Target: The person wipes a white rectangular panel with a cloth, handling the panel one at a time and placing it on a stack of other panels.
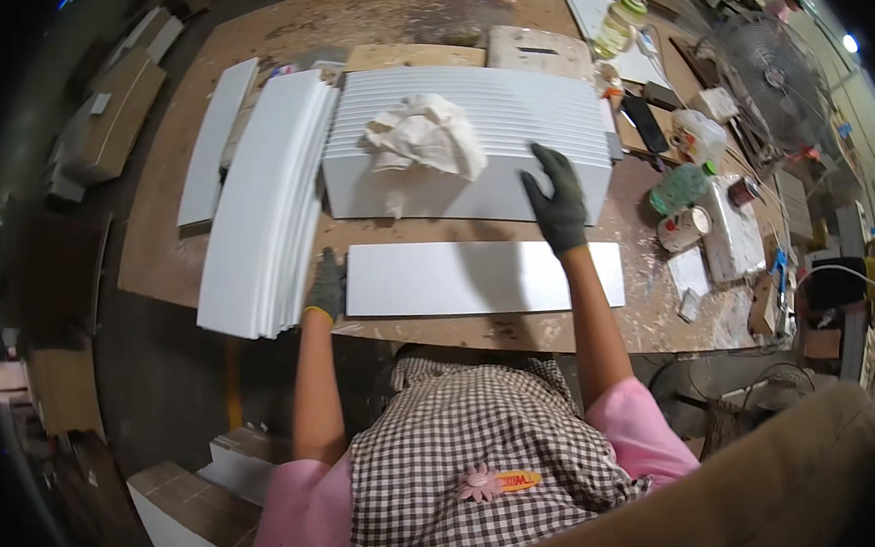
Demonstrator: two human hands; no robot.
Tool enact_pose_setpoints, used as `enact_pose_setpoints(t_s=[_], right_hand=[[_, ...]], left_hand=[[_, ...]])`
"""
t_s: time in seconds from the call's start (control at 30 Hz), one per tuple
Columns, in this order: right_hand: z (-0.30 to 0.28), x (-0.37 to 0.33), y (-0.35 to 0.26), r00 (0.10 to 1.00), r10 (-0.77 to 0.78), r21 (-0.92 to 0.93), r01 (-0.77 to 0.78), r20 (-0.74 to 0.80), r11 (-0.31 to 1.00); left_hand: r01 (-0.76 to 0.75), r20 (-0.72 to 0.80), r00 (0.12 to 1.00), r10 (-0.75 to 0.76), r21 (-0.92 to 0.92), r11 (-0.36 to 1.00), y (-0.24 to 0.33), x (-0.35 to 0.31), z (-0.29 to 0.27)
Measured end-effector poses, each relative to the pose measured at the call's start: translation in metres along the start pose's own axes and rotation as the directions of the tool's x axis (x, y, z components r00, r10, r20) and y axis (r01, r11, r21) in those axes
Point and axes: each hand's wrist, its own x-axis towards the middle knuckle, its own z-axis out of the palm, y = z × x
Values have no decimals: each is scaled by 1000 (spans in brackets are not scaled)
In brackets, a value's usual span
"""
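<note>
A single white board (428, 278) lies flat along the near side of the table. My left hand (326, 286), in a dark grey glove, is at its left end, fingers stretched forward, between that board and a leaning row of white boards (254, 215). I cannot tell whether it touches either. My right hand (557, 201), gloved alike, hovers with fingers and thumb apart near the right front part of a wide set of overlapping white panels (518, 118). Nothing is in its grasp. A crumpled white cloth (427, 139) rests on those panels.
Another white board (217, 142) lies at the far left of the worktable (161, 255). Along the right side are a phone (645, 123), a green bottle (680, 188), a mug (683, 228) and a white block (734, 240). A fan (774, 77) stands beyond; boxes (108, 123) stand leftward.
</note>
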Motion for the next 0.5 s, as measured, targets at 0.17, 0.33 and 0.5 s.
enact_pose_setpoints(t_s=[0.17,0.33,0.5], right_hand=[[122,72,-50,959,-166,-372,243,228,896],[119,82,-61,770,-233,132,192,594,972],[-62,-13,-38,861,375,-206,-321,343,925]], left_hand=[[31,-35,999,-28,79,996,-3,43,-15],[-128,146,989,11,829,544,-21,61,-40],[353,212,923,-321,-135,926,50,-8,65]])
